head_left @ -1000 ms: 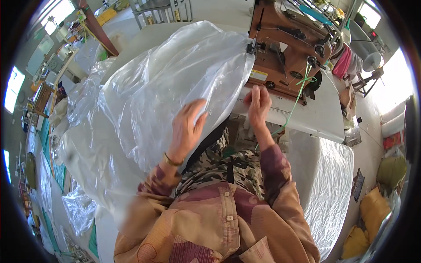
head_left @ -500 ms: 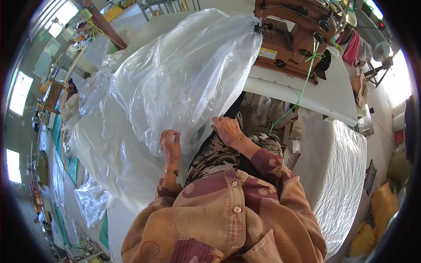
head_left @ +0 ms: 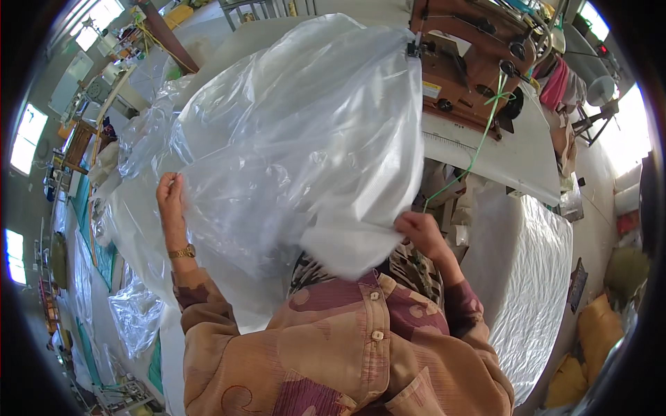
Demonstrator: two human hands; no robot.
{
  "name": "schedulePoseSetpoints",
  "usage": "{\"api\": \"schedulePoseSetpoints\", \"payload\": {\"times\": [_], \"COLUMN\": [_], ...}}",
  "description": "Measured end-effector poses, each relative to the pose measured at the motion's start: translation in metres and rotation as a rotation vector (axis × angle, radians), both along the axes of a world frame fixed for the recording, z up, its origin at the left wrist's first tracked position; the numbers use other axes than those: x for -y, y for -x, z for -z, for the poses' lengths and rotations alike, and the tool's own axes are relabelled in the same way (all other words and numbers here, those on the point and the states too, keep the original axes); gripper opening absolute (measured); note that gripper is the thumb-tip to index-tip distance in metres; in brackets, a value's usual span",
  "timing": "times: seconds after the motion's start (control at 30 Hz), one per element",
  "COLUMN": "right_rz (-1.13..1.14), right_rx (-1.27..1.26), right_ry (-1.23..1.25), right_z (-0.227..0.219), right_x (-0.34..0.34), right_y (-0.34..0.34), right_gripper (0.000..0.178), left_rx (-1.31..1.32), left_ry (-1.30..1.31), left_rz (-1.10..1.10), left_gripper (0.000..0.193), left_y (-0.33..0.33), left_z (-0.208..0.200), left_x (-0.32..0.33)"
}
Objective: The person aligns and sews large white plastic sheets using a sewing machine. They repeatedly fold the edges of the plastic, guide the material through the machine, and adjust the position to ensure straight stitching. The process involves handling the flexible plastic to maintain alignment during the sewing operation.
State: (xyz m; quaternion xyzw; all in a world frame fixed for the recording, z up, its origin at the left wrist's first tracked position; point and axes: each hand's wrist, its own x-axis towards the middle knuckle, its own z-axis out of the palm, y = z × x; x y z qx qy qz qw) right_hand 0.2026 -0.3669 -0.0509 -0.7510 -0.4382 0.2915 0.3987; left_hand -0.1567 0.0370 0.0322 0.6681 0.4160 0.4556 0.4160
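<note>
A large sheet of clear, crinkled plastic film spreads over the table in front of me and hangs down over my lap. My left hand, with a gold watch on the wrist, is closed in a pinch at the film's left side. Out to the right, my right hand is closed on the film's near right edge. Between the two hands the lower part of the film is smeared by motion. The film's far right edge lies by the needle end of a brown sewing machine.
A green cord hangs from the machine past the edge of the white tabletop. Right of my lap lies a stack of whitish plastic sheeting. More crumpled clear plastic is on the left. A brown post stands at the far left.
My hands have moved apart, the left one outward and away, the right one right and nearer to me. The film's near right part has been drawn across my lap.
</note>
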Motion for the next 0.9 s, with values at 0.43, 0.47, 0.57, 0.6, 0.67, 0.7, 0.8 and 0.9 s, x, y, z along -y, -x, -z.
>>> {"api": "schedulePoseSetpoints", "payload": {"times": [0.43,0.47,0.57,0.6,0.67,0.7,0.8,0.9], "right_rz": [0.054,0.152,0.296,0.242,-0.066,-0.219,-0.760,-0.494], "right_rx": [-0.760,-0.863,-1.138,-1.201,-1.223,-1.106,-0.712,-0.494], "right_ry": [-0.246,-0.400,-0.775,-0.845,-0.954,-0.743,-0.175,-0.119], "right_z": [-0.033,-0.036,-0.034,-0.029,-0.031,-0.030,-0.070,-0.030], "right_x": [-0.127,-0.144,-0.185,-0.193,-0.192,-0.180,-0.131,-0.133], "right_y": [-0.001,0.003,0.012,0.011,0.017,0.023,0.052,0.055], "right_gripper": [0.057,0.052,0.041,0.038,0.029,0.029,0.030,0.038], "left_rx": [-0.127,-0.130,-0.138,-0.134,-0.141,-0.145,-0.265,-0.295], "left_ry": [-0.106,-0.113,-0.145,-0.158,-0.175,-0.184,-0.193,-0.208], "left_rz": [-0.065,-0.034,-0.009,-0.009,-0.002,0.003,-0.060,-0.033], "left_gripper": [0.015,0.015,0.016,0.016,0.017,0.018,0.018,0.017], "left_y": [0.026,0.030,0.038,0.038,0.040,0.040,0.048,0.046], "left_z": [-0.039,-0.042,-0.051,-0.054,-0.061,-0.065,-0.064,-0.056], "left_x": [-0.008,-0.006,-0.006,-0.008,-0.012,-0.015,-0.029,-0.047]}}
